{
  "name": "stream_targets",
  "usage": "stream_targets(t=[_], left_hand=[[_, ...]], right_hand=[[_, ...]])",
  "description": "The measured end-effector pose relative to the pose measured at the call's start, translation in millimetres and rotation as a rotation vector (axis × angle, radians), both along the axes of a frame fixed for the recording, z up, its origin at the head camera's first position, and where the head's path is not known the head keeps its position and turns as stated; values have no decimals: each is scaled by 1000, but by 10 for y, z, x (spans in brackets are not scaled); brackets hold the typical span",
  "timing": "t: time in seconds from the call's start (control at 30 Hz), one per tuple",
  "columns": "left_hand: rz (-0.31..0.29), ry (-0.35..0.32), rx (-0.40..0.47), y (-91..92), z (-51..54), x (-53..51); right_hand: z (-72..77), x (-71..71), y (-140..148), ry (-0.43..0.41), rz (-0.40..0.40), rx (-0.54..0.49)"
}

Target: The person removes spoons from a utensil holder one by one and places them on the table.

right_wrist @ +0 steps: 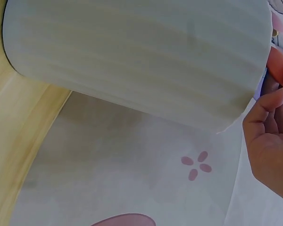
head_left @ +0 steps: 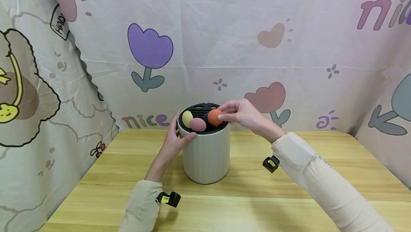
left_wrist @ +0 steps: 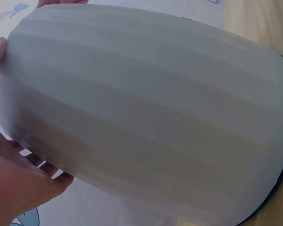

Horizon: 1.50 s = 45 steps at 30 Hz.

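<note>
Pinching the orange egg-shaped piece [head_left: 214,117] between thumb and fingers, the right hand [head_left: 243,115] is holding it at the right side of the white canister's [head_left: 206,157] black top [head_left: 200,112]; can't tell if it's touching down. Left hand [head_left: 172,142] is gripping the canister near its rim, thumb in front, fingers going round the left side. Orange piece is looking matte and light, likely soft, so squashing is seeming likelier than slipping or breaking; a gentle pinch at the sides is probably suiting it. Canister is looking stiff and smooth; clasping just under the rim is making sense. Yellow egg [head_left: 187,119] and pink egg [head_left: 198,125] are crowding the left, a dark blue piece [head_left: 206,118] is peeking out beside orange. Open room is lying straight up; backdrop [head_left: 205,46] is hanging behind the tabletop [head_left: 199,210].
</note>
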State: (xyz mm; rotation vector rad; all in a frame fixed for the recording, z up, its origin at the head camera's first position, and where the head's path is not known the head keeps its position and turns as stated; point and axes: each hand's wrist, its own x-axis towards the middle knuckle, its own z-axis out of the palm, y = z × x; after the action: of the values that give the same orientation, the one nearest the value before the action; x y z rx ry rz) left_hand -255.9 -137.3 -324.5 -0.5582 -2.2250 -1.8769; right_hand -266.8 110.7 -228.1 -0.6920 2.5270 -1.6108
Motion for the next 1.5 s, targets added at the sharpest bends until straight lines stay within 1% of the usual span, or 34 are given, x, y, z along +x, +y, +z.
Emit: stream_targets(t=[0.17, 0.43, 0.63, 0.83, 1.03, 1.17, 1.4, 1.5], left_hand=[[9, -4, -8, 5, -1, -1], [14, -31, -11, 9, 8, 22], [13, -24, -6, 7, -6, 12], [23, -27, -6, -14, -7, 0], [21, -17, -10, -19, 3, 11], [21, -9, -14, -11, 1, 9], [20, -1, -16, 7, -1, -1], [19, 2, -16, 9, -8, -9]], right_hand=[[34, 20, -6, 14, -11, -8], [116, 54, 11, 20, -32, -40], [209, 81, 29, 24, -43, -54], [324, 107, 27, 39, -39, -91], [440, 155, 39, 55, -38, -140], [529, 191, 47, 77, -43, -150], [726, 265, 47, 105, 9, -271], [797, 314, 74, 138, 3, -256]])
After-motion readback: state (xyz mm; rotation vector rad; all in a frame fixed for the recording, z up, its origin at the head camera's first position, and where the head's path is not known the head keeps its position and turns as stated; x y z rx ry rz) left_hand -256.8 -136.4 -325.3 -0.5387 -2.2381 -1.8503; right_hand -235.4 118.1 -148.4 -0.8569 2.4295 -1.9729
